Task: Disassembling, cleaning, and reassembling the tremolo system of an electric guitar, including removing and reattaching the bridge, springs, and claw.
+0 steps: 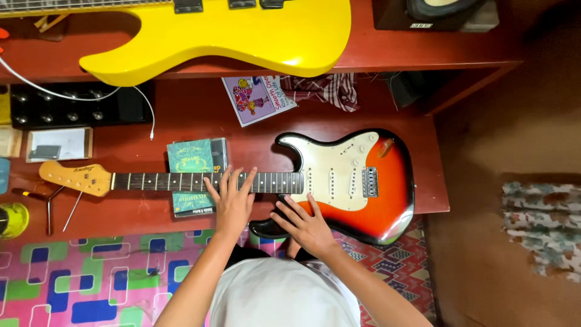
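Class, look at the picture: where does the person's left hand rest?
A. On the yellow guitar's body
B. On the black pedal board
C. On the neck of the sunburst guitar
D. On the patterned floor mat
C: the left hand lies flat, fingers spread, across the fretboard of the sunburst electric guitar, while the right hand rests on its body's lower horn.

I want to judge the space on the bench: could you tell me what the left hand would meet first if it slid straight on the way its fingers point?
The left hand already lies on the guitar neck, fingers pointing away from the person. Going on, it would probably meet the green box under the neck first, though its height is unclear.
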